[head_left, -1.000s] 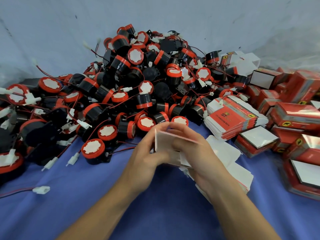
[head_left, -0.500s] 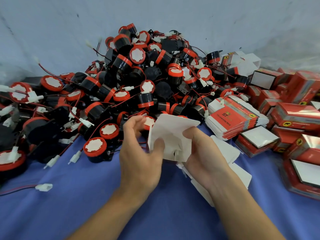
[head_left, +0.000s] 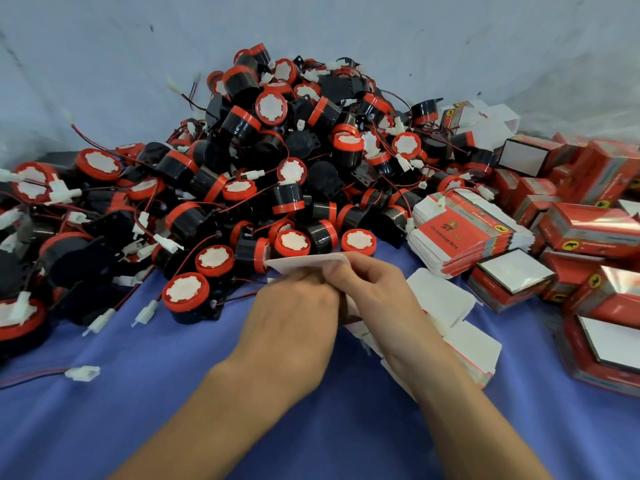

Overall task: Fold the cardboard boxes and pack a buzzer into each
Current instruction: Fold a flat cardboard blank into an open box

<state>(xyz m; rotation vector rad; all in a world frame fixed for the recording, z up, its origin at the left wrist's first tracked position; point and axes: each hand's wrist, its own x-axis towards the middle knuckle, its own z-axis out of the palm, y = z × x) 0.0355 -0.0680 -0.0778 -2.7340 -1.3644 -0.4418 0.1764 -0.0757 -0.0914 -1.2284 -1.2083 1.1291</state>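
Both hands meet at the centre over a white cardboard box blank (head_left: pixel 304 262). My left hand (head_left: pixel 294 313) and my right hand (head_left: pixel 377 292) grip it with curled fingers, and most of it is hidden under them. Only its white upper flap shows, lying nearly flat. Just beyond the hands rises a big pile of black buzzers with red rims (head_left: pixel 287 161), trailing red and black wires with white plugs. The nearest buzzers (head_left: pixel 291 243) lie a little past my fingertips.
A stack of flat red-and-white box blanks (head_left: pixel 464 237) lies right of the pile. More flat white blanks (head_left: pixel 446 303) sit under my right wrist. Folded red boxes (head_left: pixel 588 233) crowd the right side. A loose white plug (head_left: pixel 83 372) lies on the blue cloth (head_left: pixel 138 410) at left.
The hands have closed together over the box blank. Its upright white panel has been pressed down nearly flat, and my left hand has moved right onto it.
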